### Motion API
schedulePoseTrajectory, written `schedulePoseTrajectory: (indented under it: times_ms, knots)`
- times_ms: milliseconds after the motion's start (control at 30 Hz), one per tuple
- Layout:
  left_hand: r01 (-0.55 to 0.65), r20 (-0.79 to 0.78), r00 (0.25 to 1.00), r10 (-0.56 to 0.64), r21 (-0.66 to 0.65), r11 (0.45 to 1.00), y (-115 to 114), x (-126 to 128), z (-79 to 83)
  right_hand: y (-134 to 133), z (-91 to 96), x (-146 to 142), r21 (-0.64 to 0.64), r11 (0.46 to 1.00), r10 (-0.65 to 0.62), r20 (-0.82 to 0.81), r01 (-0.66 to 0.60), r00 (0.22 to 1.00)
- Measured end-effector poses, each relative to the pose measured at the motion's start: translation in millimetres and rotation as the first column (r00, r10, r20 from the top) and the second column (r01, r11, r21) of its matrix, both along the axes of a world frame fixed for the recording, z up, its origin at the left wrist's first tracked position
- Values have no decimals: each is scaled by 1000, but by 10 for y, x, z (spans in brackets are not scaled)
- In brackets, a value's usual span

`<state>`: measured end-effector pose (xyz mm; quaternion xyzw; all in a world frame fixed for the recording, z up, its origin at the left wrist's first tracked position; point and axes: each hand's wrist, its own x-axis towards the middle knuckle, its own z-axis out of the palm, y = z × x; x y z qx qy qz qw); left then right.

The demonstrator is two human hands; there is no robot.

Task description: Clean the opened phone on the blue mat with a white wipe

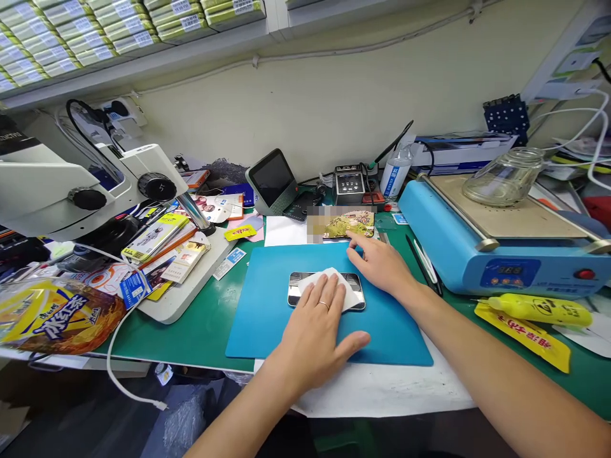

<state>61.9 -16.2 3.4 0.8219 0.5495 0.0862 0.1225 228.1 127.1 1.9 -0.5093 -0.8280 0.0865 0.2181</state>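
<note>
My left hand [319, 324] lies flat with its fingers stretched out over a white wipe [352, 299]. Under the wipe is a phone [294, 294] with a dark, shiny face, lying sideways on a blue mat [258, 318]. My right hand [379, 261] is beyond the mat's far part, index finger extended to the lower edge of a lit phone screen [353, 224] with a colourful picture. Part of that screen is blurred out. The thumb of my right hand stands apart, and its other fingers are partly hidden.
A microscope [95, 191] stands at the left amid papers and a drink-labelled bag [62, 315]. To the right sits a blue heating machine [477, 254] with a glass jar [503, 178] on top. Behind are a tablet-like display [272, 181], a soldering station [351, 184] and a bottle [397, 172].
</note>
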Motion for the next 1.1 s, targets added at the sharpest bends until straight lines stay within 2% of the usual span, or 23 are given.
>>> schedulePoseTrajectory:
  times_ms: [167, 333, 533, 633, 733, 900, 1100]
  knots:
    - [-108, -74, 991, 112, 55, 993, 62, -162, -26, -22, 24, 2, 10, 1000, 16, -21, -16, 1000]
    - [-167, -81, 982, 172, 66, 984, 127, -89, -32, -2, 17, 0, 19, 999, 37, -30, -36, 999]
    - [-127, -69, 989, 133, 84, 988, 4, 21, -53, -11, 12, 13, 24, 1000, -14, -67, 15, 998]
    - [-100, -78, 991, 107, 88, 991, -63, 1, -62, -36, 17, 23, 34, 997, -67, -68, 69, 995]
    - [-85, -81, 993, 91, 74, 994, -86, -44, -50, -48, 15, 27, 41, 997, -69, -49, 71, 996]
    - [-93, -66, 993, 98, 71, 993, -2, -136, -36, -54, 29, 31, 42, 998, -51, -37, 52, 998]
    - [-129, -66, 989, 135, 89, 988, 91, -198, -78, -48, 35, 43, 61, 995, -71, -98, 77, 993]
